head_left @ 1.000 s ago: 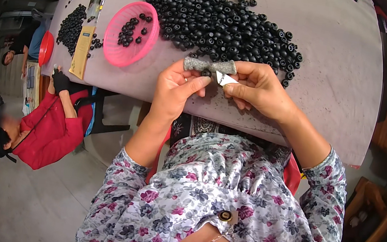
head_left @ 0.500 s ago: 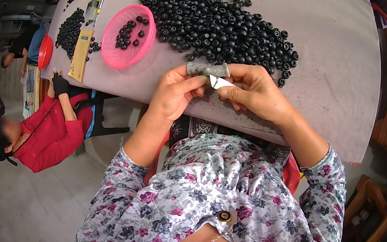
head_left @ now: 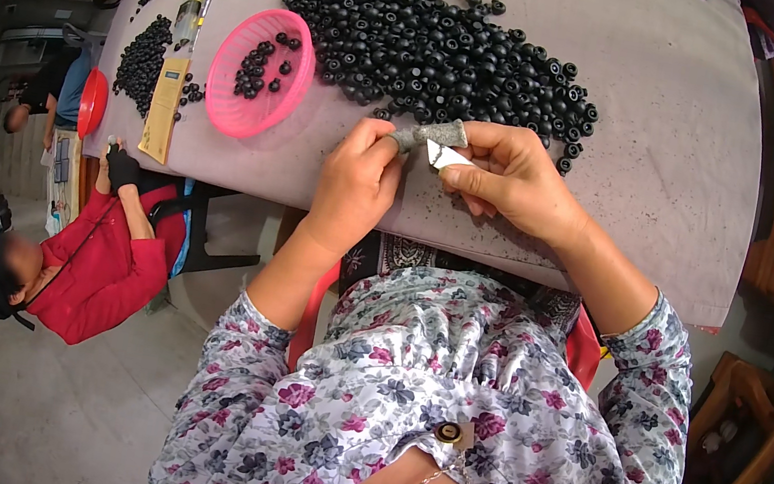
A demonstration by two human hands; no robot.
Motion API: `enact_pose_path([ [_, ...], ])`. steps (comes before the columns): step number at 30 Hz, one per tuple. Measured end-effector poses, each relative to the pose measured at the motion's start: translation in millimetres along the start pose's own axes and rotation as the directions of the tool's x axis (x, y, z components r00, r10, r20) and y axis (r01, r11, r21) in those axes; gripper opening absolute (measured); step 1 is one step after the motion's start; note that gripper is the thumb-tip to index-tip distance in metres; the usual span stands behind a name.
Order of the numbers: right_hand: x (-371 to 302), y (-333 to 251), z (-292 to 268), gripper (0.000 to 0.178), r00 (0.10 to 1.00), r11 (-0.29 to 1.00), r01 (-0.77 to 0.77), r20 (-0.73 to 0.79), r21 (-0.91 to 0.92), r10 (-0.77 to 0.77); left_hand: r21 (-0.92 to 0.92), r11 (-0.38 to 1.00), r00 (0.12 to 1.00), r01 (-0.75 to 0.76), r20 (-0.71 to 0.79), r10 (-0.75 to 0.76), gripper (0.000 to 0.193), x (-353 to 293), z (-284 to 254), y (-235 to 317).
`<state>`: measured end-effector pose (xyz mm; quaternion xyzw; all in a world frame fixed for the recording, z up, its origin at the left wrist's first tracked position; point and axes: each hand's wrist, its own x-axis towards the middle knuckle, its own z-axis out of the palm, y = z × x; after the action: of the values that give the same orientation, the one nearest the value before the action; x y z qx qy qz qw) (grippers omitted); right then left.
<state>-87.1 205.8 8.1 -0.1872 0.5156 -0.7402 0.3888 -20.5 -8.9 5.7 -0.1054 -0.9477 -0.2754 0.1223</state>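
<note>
My right hand (head_left: 518,184) pinches a small white pointed piece (head_left: 443,157) between thumb and fingers; a dark, jagged line runs along it. I cannot tell what it is. My left hand (head_left: 357,176) is beside it, with its fingers curled together; what they hold, if anything, is hidden. Grey fabric finger covers (head_left: 440,133) sit on both index fingers, their tips meeting above the white piece. Both hands are over the near part of the table, just below a large heap of round black bead-like parts (head_left: 428,46), many with a hole.
A pink mesh basket (head_left: 304,77) with several black parts stands left of the heap. Farther left are a tan card (head_left: 163,105), another black pile (head_left: 142,61) and a red bowl (head_left: 92,104). A co-worker in red (head_left: 113,275) sits at the left. Dark crumbs dot the tablecloth (head_left: 659,184).
My left hand has turned and its fingers have curled in, with its thumb drawn away from the white piece. My right hand keeps the piece in nearly the same place.
</note>
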Motion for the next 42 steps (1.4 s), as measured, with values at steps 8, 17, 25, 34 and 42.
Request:
enact_pose_path([
  [8,-0.2,-2.4,0.1,0.020,1.000,1.000,0.019,0.006,-0.011,-0.019,0.001,0.981,0.980,0.195,0.039,-0.195,0.013,-1.2,-3.6,3.3],
  [17,0.6,0.4,-1.6,0.024,1.000,1.000,0.006,0.021,-0.015,-0.006,-0.649,0.587,0.855,0.483,0.208,-0.475,0.014,-8.6,-1.9,2.4],
  [25,-1.3,-3.4,0.0,0.050,0.990,0.997,0.020,0.141,0.070,-0.030,-0.829,-0.237,0.788,0.507,0.557,-0.262,0.017,-6.7,-2.8,5.1],
  [34,-1.3,-3.3,-3.0,0.052,0.975,0.995,-0.049,0.219,0.089,0.028,-0.750,-0.377,0.801,0.543,0.598,-0.036,0.022,-7.2,5.7,-3.2],
  [42,-1.0,-3.7,-3.7,0.047,0.976,0.992,-0.051,0.217,0.118,0.025,-0.745,-0.377,0.793,0.550,0.607,-0.044,0.028,-5.8,6.1,-1.7],
])
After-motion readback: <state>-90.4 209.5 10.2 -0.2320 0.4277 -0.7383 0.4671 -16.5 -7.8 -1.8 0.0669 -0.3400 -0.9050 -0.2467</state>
